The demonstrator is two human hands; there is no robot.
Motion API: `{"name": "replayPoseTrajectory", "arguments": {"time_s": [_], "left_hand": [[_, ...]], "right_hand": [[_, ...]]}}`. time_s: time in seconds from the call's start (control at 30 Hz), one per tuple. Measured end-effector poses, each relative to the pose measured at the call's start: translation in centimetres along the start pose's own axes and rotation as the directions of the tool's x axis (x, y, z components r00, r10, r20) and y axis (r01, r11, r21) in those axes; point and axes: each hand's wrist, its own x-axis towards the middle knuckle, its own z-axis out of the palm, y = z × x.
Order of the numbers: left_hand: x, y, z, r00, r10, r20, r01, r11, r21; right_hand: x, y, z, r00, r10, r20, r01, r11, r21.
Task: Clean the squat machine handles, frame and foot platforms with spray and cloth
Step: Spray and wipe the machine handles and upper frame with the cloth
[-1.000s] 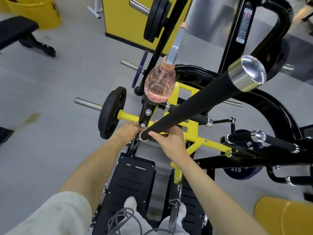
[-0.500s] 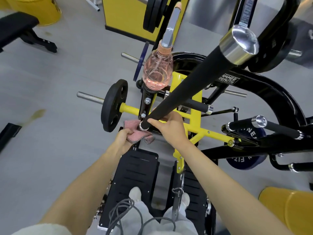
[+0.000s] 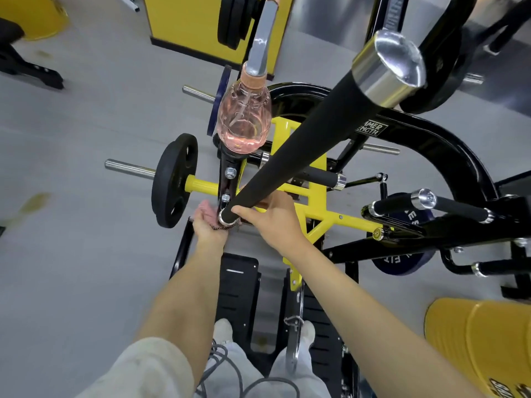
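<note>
1. L hand (image 3: 208, 226): palm up, fingers cupped round pink cloth (image 3: 202, 210); cloth sits vs chrome collar at low end of long black handle (image 3: 301, 145).
2. R hand (image 3: 277, 221): wrapped on same handle just above collar, thumb across front, fingers behind the bar.
3. Spray bottle (image 3: 244, 119): pink liquid, perched atop black post (image 3: 227, 170), just left of handle; no hand on it.
4. Yellow frame (image 3: 311, 209) under R hand; foot platforms (image 3: 238, 282) nearer the camera.
5. Black weight plate (image 3: 173, 179) left of L hand, near but apart.
</note>
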Motion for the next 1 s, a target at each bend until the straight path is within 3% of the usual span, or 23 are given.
{"name": "replayPoseTrajectory", "arguments": {"time_s": [0.17, 0.5, 0.73, 0.87, 1.0], "left_hand": [[-4.1, -0.8, 1.6, 0.998, 0.001, 0.067, 0.003, 0.998, -0.057], [-5.0, -2.4, 0.6, 0.998, -0.032, -0.05, 0.018, 0.963, -0.268], [-8.6, -1.8, 0.3, 0.982, 0.101, 0.158, -0.074, 0.984, -0.163], [-12.0, -1.4, 0.7, 0.971, 0.097, 0.218, -0.077, 0.992, -0.099], [-15.5, -1.8, 0.1, 0.97, 0.144, 0.195, -0.131, 0.989, -0.074]], "right_hand": [[0.0, 0.0, 0.1, 0.999, -0.032, -0.004, 0.031, 0.999, -0.027], [-0.2, -0.3, -0.3, 0.998, -0.054, 0.024, 0.055, 0.998, -0.044], [-0.1, -0.1, -0.1, 0.995, -0.093, 0.023, 0.093, 0.996, -0.008], [-0.1, 0.1, 0.2, 0.992, -0.123, 0.012, 0.124, 0.99, -0.074], [-0.3, 0.0, 0.4, 0.995, -0.101, -0.008, 0.101, 0.995, -0.015]]}}
